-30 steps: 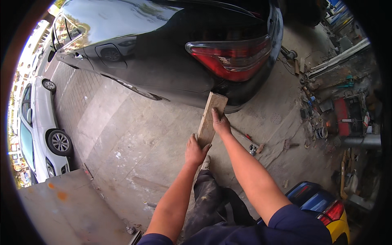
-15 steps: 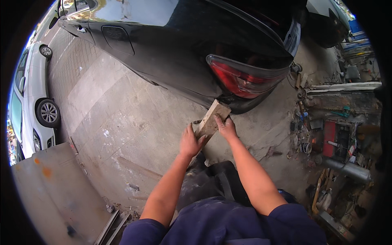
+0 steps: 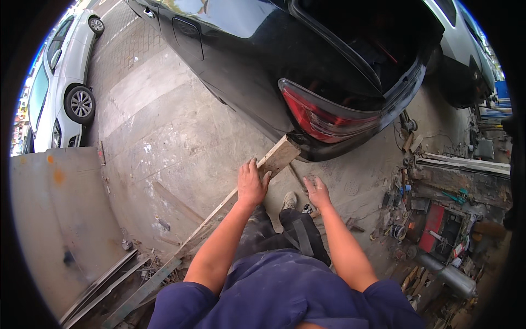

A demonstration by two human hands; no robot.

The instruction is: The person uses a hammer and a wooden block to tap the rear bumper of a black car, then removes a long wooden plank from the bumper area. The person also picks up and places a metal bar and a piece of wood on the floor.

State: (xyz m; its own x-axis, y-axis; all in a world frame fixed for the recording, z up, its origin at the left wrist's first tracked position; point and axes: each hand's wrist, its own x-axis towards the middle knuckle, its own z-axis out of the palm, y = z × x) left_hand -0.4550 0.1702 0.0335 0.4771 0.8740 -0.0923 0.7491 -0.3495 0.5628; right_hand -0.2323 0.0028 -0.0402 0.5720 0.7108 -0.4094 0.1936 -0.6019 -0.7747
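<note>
My left hand (image 3: 252, 183) grips a long, dusty wooden plank (image 3: 280, 155), fingers over its top side. The plank slants from below my left forearm up to the rear corner of a black car (image 3: 235, 71). Its far end is right by the bodywork under the red tail light (image 3: 323, 118); whether it touches there I cannot tell. My right hand (image 3: 316, 193) is off the plank, to its right, with the fingers stretched out and nothing in them. A thin stick-like piece (image 3: 297, 176) shows between the plank and my right hand.
The car's trunk (image 3: 367, 44) is open. A silver car (image 3: 71, 71) stands at far left, above a large stained panel (image 3: 60, 214). Tools, a red box (image 3: 433, 226) and a metal cylinder (image 3: 455, 281) clutter the right. Metal strips (image 3: 101, 288) lie at lower left.
My right hand has let go of the plank and moved off to the right. The view has shifted, and more of the plank's length now shows below my left hand.
</note>
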